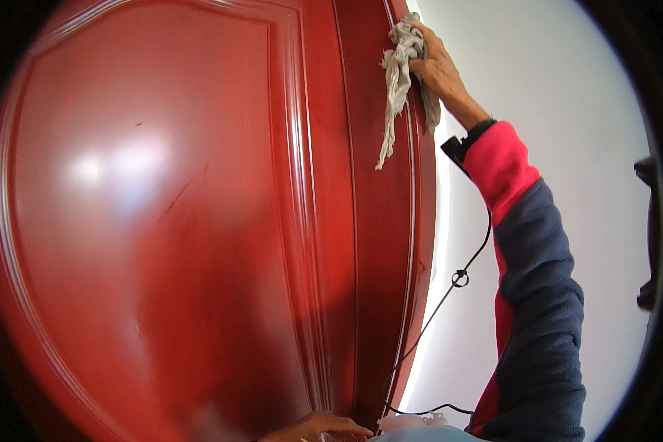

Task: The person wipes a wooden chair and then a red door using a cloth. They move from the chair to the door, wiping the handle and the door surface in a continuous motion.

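Note:
High at the door's right side, my right hand (433,63) grips a crumpled grey-white rag (400,69) against the outer edge of the red door frame (378,138). Ragged strips of the cloth dangle below the fingers, and another fold hangs behind the hand. To the left stands a glossy red panelled door (226,132) with raised moulding (298,143). At the bottom edge, my left hand (331,425) shows only in part, low before the door. Its fingertips point right, and what they hold or touch is hidden.
A white wall (558,110) meets the frame on the right. From the black wrist strap (478,132) a thin black cable (439,304) hangs down beside the frame. A dark object (653,232) stands at the far right rim. Pale blue fabric (425,433) shows at the bottom.

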Demonstrator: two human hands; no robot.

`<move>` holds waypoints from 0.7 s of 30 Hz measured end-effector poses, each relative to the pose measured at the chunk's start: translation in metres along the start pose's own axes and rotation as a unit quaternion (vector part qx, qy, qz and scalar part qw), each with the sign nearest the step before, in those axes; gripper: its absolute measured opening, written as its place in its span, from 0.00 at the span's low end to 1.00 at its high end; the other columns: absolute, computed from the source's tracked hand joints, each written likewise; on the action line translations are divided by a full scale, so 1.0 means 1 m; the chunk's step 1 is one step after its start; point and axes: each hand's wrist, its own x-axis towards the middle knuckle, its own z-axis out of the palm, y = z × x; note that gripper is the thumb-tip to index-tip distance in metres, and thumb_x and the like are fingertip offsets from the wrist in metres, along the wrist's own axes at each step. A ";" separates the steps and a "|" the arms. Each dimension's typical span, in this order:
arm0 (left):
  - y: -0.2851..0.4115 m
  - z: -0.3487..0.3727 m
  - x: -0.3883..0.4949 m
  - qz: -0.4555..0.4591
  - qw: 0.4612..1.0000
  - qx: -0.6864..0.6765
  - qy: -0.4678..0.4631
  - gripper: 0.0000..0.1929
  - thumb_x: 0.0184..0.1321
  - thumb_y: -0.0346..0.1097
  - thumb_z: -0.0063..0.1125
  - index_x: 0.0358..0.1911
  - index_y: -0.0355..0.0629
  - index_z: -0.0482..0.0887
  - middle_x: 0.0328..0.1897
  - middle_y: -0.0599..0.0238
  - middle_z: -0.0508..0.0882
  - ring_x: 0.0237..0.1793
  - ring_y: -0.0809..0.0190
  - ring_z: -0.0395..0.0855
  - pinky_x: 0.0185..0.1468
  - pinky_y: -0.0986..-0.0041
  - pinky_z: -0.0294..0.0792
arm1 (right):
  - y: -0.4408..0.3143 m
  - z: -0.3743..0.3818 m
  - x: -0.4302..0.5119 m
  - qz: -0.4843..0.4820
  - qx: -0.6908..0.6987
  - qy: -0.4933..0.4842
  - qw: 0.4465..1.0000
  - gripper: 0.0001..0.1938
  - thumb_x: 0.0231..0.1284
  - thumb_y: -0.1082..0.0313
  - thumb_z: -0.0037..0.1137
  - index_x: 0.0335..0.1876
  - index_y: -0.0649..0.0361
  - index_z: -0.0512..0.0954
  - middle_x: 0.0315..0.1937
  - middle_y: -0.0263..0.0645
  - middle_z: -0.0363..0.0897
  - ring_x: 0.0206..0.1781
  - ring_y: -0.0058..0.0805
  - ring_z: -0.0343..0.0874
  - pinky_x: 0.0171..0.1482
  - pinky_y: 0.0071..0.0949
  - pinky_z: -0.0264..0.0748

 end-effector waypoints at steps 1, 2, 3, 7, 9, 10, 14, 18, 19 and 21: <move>-0.006 0.004 0.001 0.003 1.000 -0.010 0.004 0.23 0.71 0.40 0.56 0.67 0.43 0.73 0.60 0.52 0.83 0.58 0.53 0.82 0.63 0.64 0.74 | 0.005 -0.002 0.003 0.023 0.028 -0.035 0.999 0.32 0.51 0.70 0.59 0.67 0.51 0.71 0.63 0.45 0.73 0.68 0.45 0.69 0.72 0.38 0.62; -0.013 0.009 0.001 0.003 1.000 -0.020 0.006 0.23 0.71 0.40 0.56 0.67 0.43 0.73 0.60 0.52 0.83 0.57 0.53 0.82 0.62 0.64 0.74 | 0.010 -0.003 0.008 0.046 0.049 -0.064 0.996 0.33 0.52 0.67 0.59 0.69 0.49 0.69 0.64 0.47 0.72 0.67 0.45 0.70 0.71 0.36 0.64; -0.019 0.012 0.004 0.007 1.000 -0.025 0.010 0.23 0.71 0.40 0.56 0.67 0.43 0.72 0.60 0.52 0.83 0.57 0.53 0.83 0.62 0.64 0.74 | 0.016 -0.001 0.010 0.068 0.070 -0.092 0.991 0.35 0.52 0.65 0.59 0.71 0.47 0.67 0.64 0.49 0.70 0.66 0.46 0.72 0.69 0.35 0.67; -0.044 0.026 0.004 0.015 0.998 -0.054 0.011 0.24 0.71 0.40 0.56 0.68 0.43 0.70 0.59 0.52 0.83 0.56 0.54 0.83 0.61 0.65 0.75 | 0.041 0.022 0.028 0.023 0.406 -0.130 0.904 0.27 0.60 0.88 0.45 0.65 0.55 0.60 0.44 0.40 0.76 0.49 0.36 0.81 0.49 0.39 0.85; -0.057 0.036 0.005 0.016 0.998 -0.063 0.014 0.25 0.71 0.40 0.56 0.69 0.43 0.68 0.59 0.52 0.83 0.55 0.54 0.83 0.60 0.65 0.75 | 0.054 0.020 0.035 0.067 0.374 -0.120 0.917 0.19 0.70 0.77 0.48 0.64 0.56 0.63 0.43 0.42 0.78 0.42 0.37 0.84 0.47 0.36 0.84; -0.063 0.041 0.007 0.018 0.998 -0.066 0.017 0.25 0.71 0.40 0.56 0.69 0.43 0.68 0.58 0.52 0.83 0.55 0.54 0.83 0.60 0.65 0.75 | 0.061 0.016 0.035 0.033 0.406 -0.111 0.907 0.18 0.73 0.74 0.49 0.63 0.56 0.63 0.42 0.42 0.78 0.40 0.37 0.84 0.46 0.34 0.84; -0.079 0.047 0.010 0.022 0.996 -0.082 0.026 0.26 0.72 0.40 0.55 0.70 0.43 0.65 0.58 0.53 0.84 0.54 0.54 0.83 0.59 0.66 0.76 | 0.064 -0.004 0.035 -0.005 0.413 -0.155 0.898 0.27 0.54 0.90 0.45 0.60 0.59 0.68 0.46 0.42 0.80 0.49 0.35 0.82 0.49 0.30 0.81; -0.082 0.049 0.012 0.032 0.994 -0.096 0.043 0.28 0.72 0.40 0.55 0.71 0.43 0.63 0.57 0.53 0.84 0.53 0.54 0.83 0.58 0.66 0.76 | 0.036 0.003 0.018 -0.111 0.000 -0.161 0.981 0.29 0.52 0.84 0.51 0.63 0.54 0.72 0.62 0.44 0.74 0.68 0.42 0.70 0.71 0.37 0.64; -0.079 0.050 0.011 0.032 0.994 -0.094 0.049 0.28 0.72 0.40 0.55 0.71 0.43 0.62 0.57 0.53 0.84 0.52 0.54 0.83 0.57 0.67 0.77 | 0.026 0.006 0.012 -0.171 -0.109 -0.143 0.969 0.29 0.53 0.81 0.52 0.64 0.49 0.72 0.65 0.45 0.72 0.67 0.45 0.70 0.70 0.39 0.66; -0.075 0.048 0.003 0.039 0.993 -0.098 0.055 0.29 0.72 0.40 0.55 0.72 0.43 0.61 0.56 0.53 0.84 0.52 0.55 0.83 0.57 0.67 0.77 | 0.009 0.025 0.002 -0.266 -0.271 -0.099 0.919 0.28 0.52 0.78 0.52 0.62 0.45 0.74 0.68 0.44 0.71 0.68 0.45 0.70 0.70 0.41 0.66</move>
